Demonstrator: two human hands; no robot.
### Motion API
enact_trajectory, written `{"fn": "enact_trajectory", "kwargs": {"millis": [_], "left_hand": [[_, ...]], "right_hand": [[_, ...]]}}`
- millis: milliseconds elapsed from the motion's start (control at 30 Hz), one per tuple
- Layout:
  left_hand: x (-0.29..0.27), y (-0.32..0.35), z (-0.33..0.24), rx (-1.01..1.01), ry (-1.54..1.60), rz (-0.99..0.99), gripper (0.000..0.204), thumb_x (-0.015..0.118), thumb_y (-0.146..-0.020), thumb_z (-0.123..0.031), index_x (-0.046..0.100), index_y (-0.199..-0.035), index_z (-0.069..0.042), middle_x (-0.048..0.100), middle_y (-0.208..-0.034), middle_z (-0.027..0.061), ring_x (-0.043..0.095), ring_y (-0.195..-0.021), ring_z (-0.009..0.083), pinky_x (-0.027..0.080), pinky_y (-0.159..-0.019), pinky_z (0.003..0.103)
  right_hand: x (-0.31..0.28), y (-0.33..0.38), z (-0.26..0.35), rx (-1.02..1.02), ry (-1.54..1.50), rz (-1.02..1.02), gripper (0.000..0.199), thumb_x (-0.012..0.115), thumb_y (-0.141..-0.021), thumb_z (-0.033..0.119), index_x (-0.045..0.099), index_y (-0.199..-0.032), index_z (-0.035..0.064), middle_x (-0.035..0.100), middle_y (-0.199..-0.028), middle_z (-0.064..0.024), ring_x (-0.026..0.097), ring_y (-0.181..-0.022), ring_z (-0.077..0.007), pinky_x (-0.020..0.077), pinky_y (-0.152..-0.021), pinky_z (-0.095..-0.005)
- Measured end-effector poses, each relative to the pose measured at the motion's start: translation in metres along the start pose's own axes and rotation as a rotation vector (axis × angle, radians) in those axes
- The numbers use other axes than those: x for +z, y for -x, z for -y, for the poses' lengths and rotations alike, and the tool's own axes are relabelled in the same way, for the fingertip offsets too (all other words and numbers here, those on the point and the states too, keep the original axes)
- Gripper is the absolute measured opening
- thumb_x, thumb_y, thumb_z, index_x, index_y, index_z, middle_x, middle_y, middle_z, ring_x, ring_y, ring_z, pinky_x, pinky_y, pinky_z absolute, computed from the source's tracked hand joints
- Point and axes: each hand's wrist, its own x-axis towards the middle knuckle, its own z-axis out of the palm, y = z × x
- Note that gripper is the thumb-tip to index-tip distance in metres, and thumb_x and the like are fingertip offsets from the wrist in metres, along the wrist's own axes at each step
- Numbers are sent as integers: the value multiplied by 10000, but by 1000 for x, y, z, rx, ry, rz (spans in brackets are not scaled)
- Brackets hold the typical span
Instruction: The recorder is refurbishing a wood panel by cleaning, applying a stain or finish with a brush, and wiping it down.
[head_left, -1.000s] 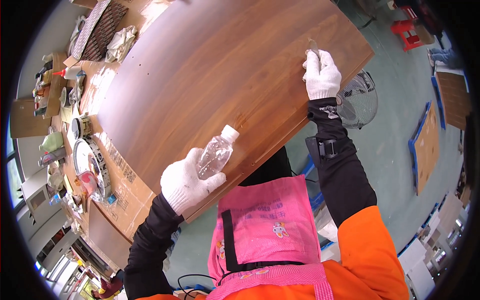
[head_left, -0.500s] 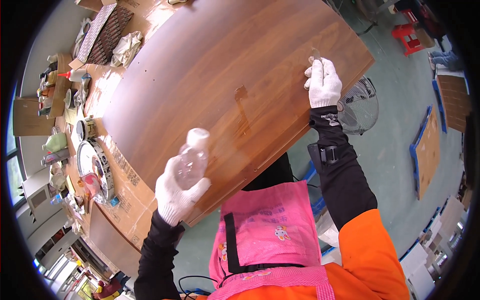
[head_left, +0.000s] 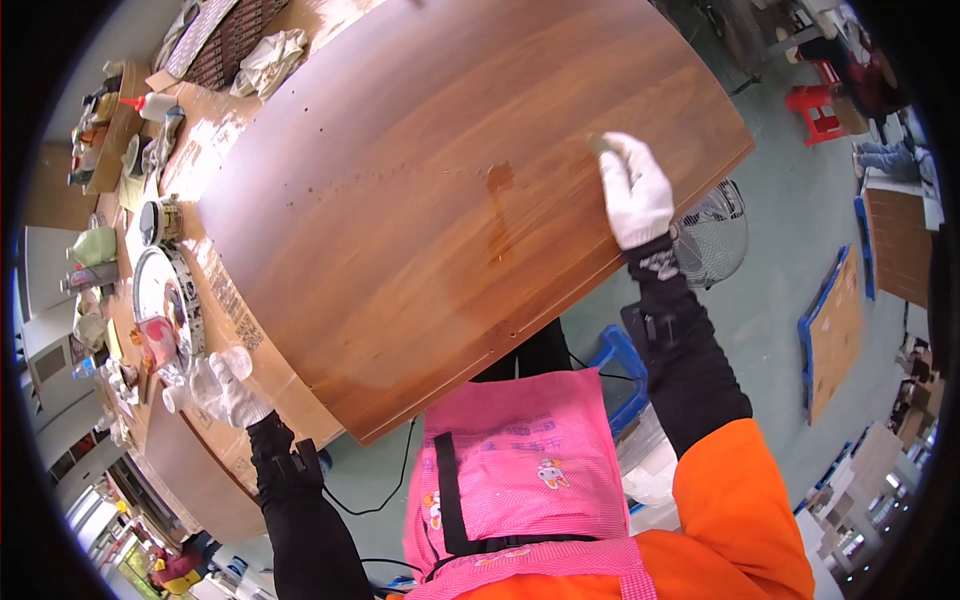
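A large brown wood-grain panel (head_left: 420,220) lies before me, with a wet dark streak (head_left: 499,215) near its middle. Out past its left corner, my left hand (head_left: 230,395), in a white knitted glove, is closed around a clear plastic bottle (head_left: 235,362); the fingers partly hide it. My right hand (head_left: 638,195), gloved alike, is over the panel's right part. Its thumb and fingertips pinch a small flat greyish piece (head_left: 597,143), too small to make out well.
On the cardboard-covered bench at left stand a round white tub (head_left: 165,290), a dark-lidded can (head_left: 160,222), a red-tipped squeeze bottle (head_left: 152,106) and a crumpled cloth (head_left: 270,62). A floor fan (head_left: 712,235) is beyond the panel's right edge; a red stool (head_left: 815,112) is farther off.
My left hand has carried the bottle left, from over the panel to the bench beside the tub. My right hand has shifted slightly nearer me, still pinching the small piece.
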Motion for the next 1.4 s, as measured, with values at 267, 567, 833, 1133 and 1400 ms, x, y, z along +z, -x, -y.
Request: {"fn": "enact_trajectory", "kwargs": {"millis": [267,567,833,1133,1400], "left_hand": [[1,24,29,-75,-209,167,271,775,-955,-196,672,-1097,10,718,-982,55,667,-889,144,549,-829,277],[18,31,17,112,-446,121,248,728,-991,-215,730,-997,34,725,-977,51,644,-877,122,526,-826,278],[6,26,35,-21,-344,154,369,746,-979,-228,674,-1166,82,736,-1098,130,674,-1007,162,557,-868,281],[1,27,27,-97,-194,146,458,722,-992,-214,581,-1290,105,689,-1227,170,666,-1111,208,536,-988,317],[-43,134,-85,-171,-470,254,527,588,-1050,-289,448,-1403,76,534,-1380,198,505,-1325,272,365,-1171,391]], "right_hand": [[8,78,54,-390,395,365,333,772,-835,157,738,-1166,178,573,-705,-46,617,-631,-245,509,-580,-372],[17,80,45,-558,542,285,347,792,-795,173,765,-1138,213,498,-653,-6,550,-574,-201,438,-519,-353],[15,79,42,-584,502,306,365,803,-769,151,769,-1130,195,467,-634,-13,537,-560,-205,428,-504,-345],[16,77,45,-589,464,338,357,807,-759,135,771,-1110,187,471,-633,-14,541,-555,-202,434,-500,-344],[11,70,48,-561,453,353,368,807,-747,129,766,-1109,180,502,-646,-13,567,-566,-201,452,-499,-340]]}}
